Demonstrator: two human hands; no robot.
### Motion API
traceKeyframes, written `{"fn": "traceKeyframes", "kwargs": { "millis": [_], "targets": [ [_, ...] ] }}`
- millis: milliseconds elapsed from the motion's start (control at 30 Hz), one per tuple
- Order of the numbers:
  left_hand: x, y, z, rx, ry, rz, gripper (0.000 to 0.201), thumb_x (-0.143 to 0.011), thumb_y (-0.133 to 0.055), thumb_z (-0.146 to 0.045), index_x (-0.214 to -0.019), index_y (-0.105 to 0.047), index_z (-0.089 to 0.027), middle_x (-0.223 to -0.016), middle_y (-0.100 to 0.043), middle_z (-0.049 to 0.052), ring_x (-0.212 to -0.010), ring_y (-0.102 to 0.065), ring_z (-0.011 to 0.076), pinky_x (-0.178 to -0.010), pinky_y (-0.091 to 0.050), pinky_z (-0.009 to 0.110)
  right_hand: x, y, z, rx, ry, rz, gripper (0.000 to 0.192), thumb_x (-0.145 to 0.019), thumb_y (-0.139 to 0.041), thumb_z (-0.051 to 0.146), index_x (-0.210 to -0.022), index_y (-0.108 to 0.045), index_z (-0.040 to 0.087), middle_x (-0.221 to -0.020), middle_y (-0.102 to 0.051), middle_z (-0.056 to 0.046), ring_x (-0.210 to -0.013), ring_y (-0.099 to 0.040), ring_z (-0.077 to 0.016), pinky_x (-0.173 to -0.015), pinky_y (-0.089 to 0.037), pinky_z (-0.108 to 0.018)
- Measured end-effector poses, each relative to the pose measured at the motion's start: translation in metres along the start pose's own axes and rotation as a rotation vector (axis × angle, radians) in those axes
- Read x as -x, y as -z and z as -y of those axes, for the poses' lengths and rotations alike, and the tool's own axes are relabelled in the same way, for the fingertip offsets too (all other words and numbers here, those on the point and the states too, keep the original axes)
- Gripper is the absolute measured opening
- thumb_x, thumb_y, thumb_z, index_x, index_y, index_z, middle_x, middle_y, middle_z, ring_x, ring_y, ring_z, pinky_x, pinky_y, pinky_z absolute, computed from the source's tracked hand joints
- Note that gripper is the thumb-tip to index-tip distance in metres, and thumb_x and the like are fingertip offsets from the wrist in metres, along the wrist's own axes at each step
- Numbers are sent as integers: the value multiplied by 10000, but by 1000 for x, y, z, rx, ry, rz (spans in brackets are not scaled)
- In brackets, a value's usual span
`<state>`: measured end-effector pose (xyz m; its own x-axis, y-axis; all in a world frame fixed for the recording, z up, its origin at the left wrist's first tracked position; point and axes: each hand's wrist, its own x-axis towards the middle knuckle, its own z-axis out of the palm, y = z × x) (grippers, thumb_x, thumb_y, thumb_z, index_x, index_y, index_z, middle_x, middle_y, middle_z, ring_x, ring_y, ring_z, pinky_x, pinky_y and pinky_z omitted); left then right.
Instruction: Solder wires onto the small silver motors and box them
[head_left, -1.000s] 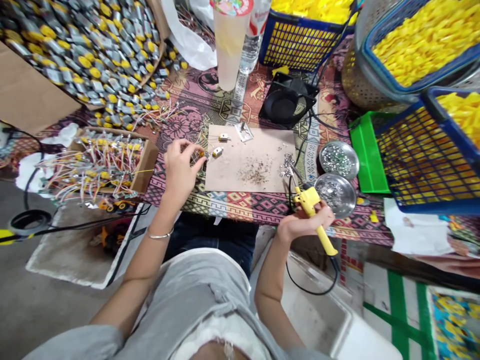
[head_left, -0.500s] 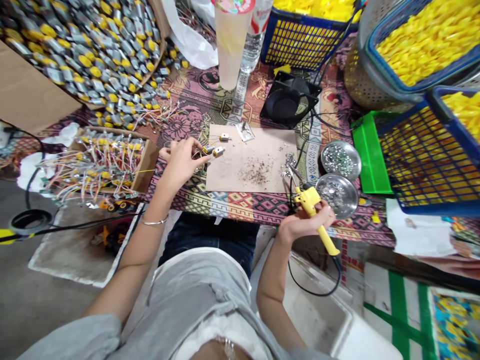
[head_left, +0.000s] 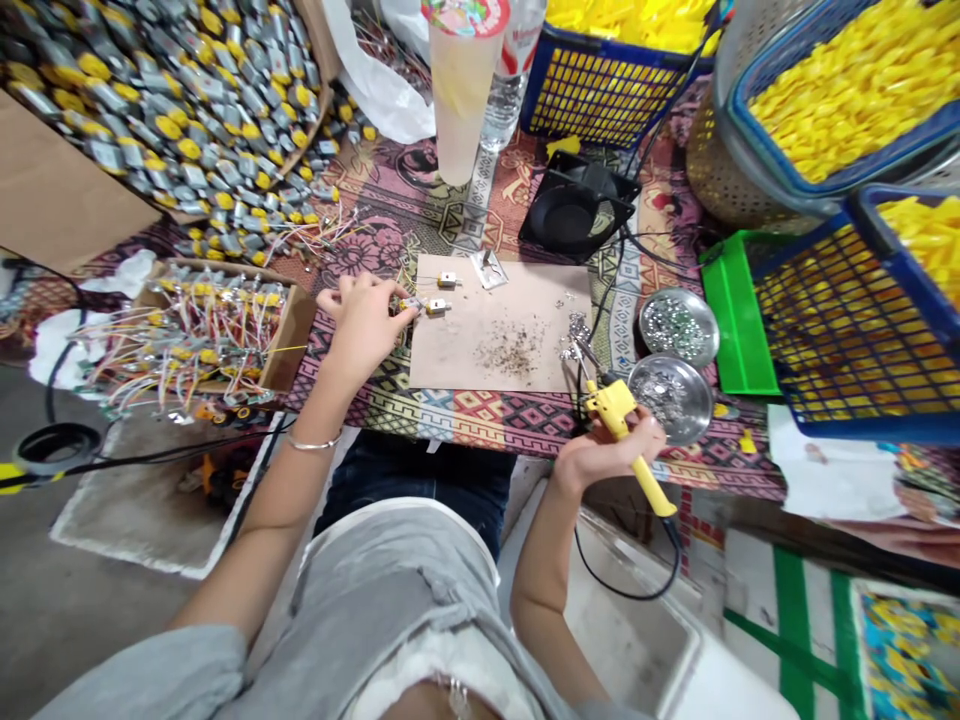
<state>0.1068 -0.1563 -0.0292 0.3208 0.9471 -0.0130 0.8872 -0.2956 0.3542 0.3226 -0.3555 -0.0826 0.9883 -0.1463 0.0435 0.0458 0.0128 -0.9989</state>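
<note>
1. Sitting at the near edge of a low table covered by a patterned cloth (head_left: 450, 210), the person has a brown cardboard mat (head_left: 517, 300) lying on the cloth straight ahead, dusted with dark specks at its middle.
2. The left hand (head_left: 358, 320) rests at the mat's left edge, its fingers pinched around a small motor (head_left: 411, 304) with thin wires; a second motor (head_left: 436, 307) lies just beside it on the mat, and a third (head_left: 448, 279) sits near the mat's far edge.
3. The right hand (head_left: 609, 450) is off the table's near edge, fingers wrapped around the handle of a yellow soldering iron (head_left: 622, 425), whose tip points toward the mat's right edge; its black cord loops down below the hand.
4. Two round metal dishes (head_left: 679, 325) stand right of the mat, both holding silvery bits, with a green tray (head_left: 739, 310) beyond them.
5. A black fan (head_left: 574, 205) sits behind the mat, and a tall plastic cup (head_left: 459, 90) stands near the far edge beside a water bottle (head_left: 510, 75).
6. Blue baskets (head_left: 847, 330) full of yellow parts crowd the right side and far right corner.
7. At the left edge a cardboard box (head_left: 217, 330) holds wired motors, and a large heap of motors (head_left: 180, 100) fills the far left corner.
8. Grey concrete floor (head_left: 45, 620) shows on the left, with a black cable across it.
</note>
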Motion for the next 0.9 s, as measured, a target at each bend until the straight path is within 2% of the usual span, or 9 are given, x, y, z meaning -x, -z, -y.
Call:
{"fn": "traceKeyframes", "kwargs": {
  "millis": [100, 200, 267, 367, 467, 567, 767, 833, 900],
  "targets": [
    [10, 18, -2, -14, -44, -18, 131, -958, -704, -299, -1061, -736, -224, -1253, -714, 147, -1334, -509, 431, -1167, -282, 650, 0, 0, 0, -67, -8, -22, 281, -858, -537, 533, -905, -462, 266, -905, -475, -10, -729, -506, -130, -521, -377, -264],
    [18, 40, 1, 57, -30, 45, 133, -941, -704, -306, -1056, -722, -242, -1121, -777, 88, -1284, -603, 378, -1216, -284, 615, 0, 0, 1, -104, -10, -33, 246, -861, -560, 491, -884, -484, 258, -892, -491, -9, -725, -519, -125, -513, -391, -253],
    [22, 51, 7, 227, -6, 126, 186, -917, -726, -364, -1065, -734, -252, -1073, -798, 59, -1184, -694, 329, -1185, -393, 533, 0, 0, 1, -101, -3, -28, 233, -880, -556, 481, -880, -493, 257, -886, -492, -6, -723, -521, -126, -512, -410, -250],
    [32, 59, 17, 587, 33, 180, 352, -847, -782, -477, -1121, -777, -257, -1180, -809, 68, -1107, -757, 295, -1036, -565, 422, 0, 1, 0, -108, -1, -10, 221, -909, -548, 472, -893, -502, 256, -886, -487, -3, -720, -525, -124, -507, -429, -243],
    [48, 61, 21, 889, 81, 71, 366, -810, -836, -409, -1151, -808, -279, -1242, -812, 54, -1143, -770, 275, -1032, -609, 405, -1, 2, -1, -121, 1, -5, 215, -916, -548, 464, -907, -507, 254, -887, -478, -1, -718, -524, -117, -497, -422, -228],
    [66, 67, 15, 1060, 92, -61, 254, -849, -834, -264, -1102, -826, -286, -1128, -844, 15, -1092, -799, 235, -1046, -618, 383, -1, 2, -1, -94, 3, -6, 221, -919, -533, 474, -917, -505, 255, -887, -467, 0, -714, -518, -113, -490, -419, -223],
    [88, 79, -15, 1084, -139, -193, 267, -909, -848, -215, -1155, -829, -317, -1063, -843, -31, -989, -805, 169, -911, -645, 254, 2, -1, 5, -146, -14, -57, 177, -904, -553, 422, -892, -520, 248, -880, -498, -3, -723, -531, -111, -495, -425, -216],
    [84, 67, -28, 997, -218, -186, 324, -923, -821, -171, -1206, -809, -329, -1121, -824, -38, -1007, -784, 153, -939, -624, 254, 3, -1, 6, -194, -19, -72, 157, -902, -557, 398, -881, -524, 246, -869, -503, 2, -706, -525, -104, -493, -418, -211],
    [73, 42, -42, 837, -298, -122, 318, -950, -787, -157, -1235, -787, -297, -1186, -807, -16, -1035, -761, 167, -974, -599, 290, 3, -1, 7, -214, -23, -76, 152, -914, -546, 394, -884, -526, 246, -855, -498, 10, -682, -516, -99, -486, -409, -210]
  ]
}}
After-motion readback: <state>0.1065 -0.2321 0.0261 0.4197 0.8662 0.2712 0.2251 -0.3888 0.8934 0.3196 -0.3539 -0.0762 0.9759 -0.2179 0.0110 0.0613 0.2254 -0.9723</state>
